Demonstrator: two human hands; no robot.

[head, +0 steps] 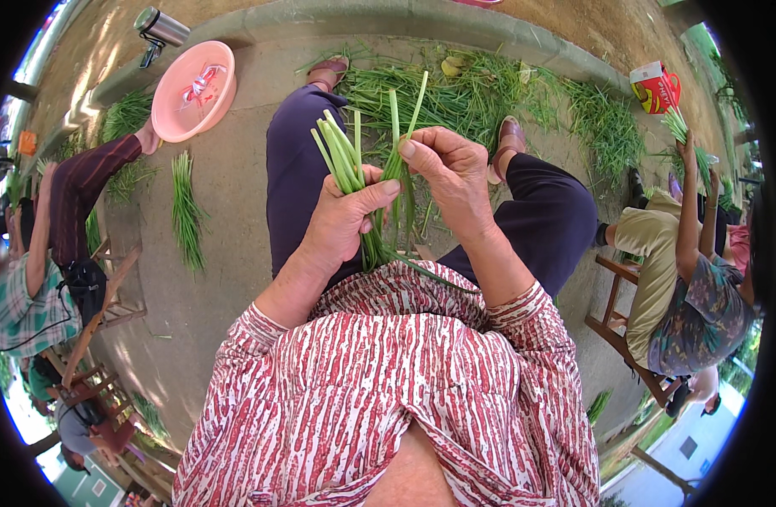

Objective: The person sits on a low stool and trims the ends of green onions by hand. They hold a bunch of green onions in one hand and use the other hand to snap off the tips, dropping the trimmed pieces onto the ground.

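My left hand [353, 218] is closed around a bundle of green stalks with pale cut ends [340, 152], which looks like garlic chives. The ends point away from me, and the long green leaves hang down towards my lap. Just right of the bundle, my right hand [448, 174] pinches one or more stalks [416, 104] between thumb and forefinger. Beyond my feet, a wide heap of loose green leaves and stalks [426, 85] covers the ground. A separate bundle of the same greens [185, 212] lies on the concrete to the left.
A pink plastic basin [226, 95] and a steel flask [166, 26] stand at the upper left, by a concrete curb [286, 22]. A red carton [654, 89] is at the upper right. People sit on wooden seats at both sides; the one on the right holds greens [678, 127].
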